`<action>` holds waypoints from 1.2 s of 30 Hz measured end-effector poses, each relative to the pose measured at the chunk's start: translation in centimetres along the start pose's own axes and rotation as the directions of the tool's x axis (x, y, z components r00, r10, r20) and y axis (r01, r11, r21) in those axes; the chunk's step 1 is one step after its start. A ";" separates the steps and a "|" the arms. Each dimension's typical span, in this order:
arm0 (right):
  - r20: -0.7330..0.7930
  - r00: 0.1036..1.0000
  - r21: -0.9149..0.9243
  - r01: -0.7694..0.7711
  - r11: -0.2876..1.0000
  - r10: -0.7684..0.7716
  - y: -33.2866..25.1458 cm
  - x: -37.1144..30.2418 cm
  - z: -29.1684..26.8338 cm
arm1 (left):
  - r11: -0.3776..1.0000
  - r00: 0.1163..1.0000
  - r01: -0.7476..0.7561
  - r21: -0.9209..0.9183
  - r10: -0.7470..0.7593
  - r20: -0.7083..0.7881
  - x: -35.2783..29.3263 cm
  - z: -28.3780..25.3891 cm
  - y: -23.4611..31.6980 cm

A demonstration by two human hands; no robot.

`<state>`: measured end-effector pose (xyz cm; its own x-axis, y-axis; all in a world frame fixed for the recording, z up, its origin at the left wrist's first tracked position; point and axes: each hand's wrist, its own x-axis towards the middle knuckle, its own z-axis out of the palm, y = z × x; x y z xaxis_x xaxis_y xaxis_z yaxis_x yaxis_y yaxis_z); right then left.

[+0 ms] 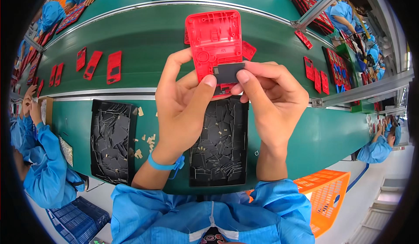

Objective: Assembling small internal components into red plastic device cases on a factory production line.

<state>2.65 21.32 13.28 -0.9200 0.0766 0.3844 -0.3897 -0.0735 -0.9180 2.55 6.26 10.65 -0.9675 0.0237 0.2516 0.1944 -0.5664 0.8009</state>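
Observation:
My left hand (pixel 180 102) grips a red plastic housing (pixel 214 34), tilted up above the bench with its ribbed inner side showing. Across the lower part of the housing lies a thin dark grey rectangular pad (pixel 226 73). My right hand (pixel 273 100) pinches the pad's right end between thumb and fingers. The left thumb rests at the pad's other end. Whether the pad is fixed to the housing I cannot tell. Below the hands stands a black tray (pixel 246 148) full of similar dark pieces, partly hidden by my left hand and forearm.
A second black tray (pixel 93 130) of dark pieces stands to the left, with small tan scraps (pixel 151 142) beside it. Red housings (pixel 114 67) lie on the green belt (pixel 152 39) beyond. A metal bar (pixel 366 88) crosses at right; an orange crate (pixel 325 200) stands below. Co-workers sit around.

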 end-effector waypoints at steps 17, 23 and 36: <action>-0.025 0.999 -0.002 0.038 0.999 -0.038 0.1 -0.2 -0.1 | 0.999 0.999 -0.032 0.020 0.032 0.023 -0.3 0.7 0.5; -0.049 0.998 0.005 0.033 0.999 -0.032 0.1 -0.2 0.1 | 0.999 0.999 -0.034 -0.011 0.034 0.036 -0.3 0.5 0.5; 0.004 0.975 -0.277 0.216 0.936 -0.224 0.8 -0.3 0.0 | 0.999 0.999 -0.034 0.011 0.034 0.040 -0.4 0.1 0.4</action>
<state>2.63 21.18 12.38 -0.8097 0.0875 0.5802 -0.5518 0.2228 -0.8037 2.99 6.16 10.95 -0.9532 0.0373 0.2999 0.2291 -0.5580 0.7976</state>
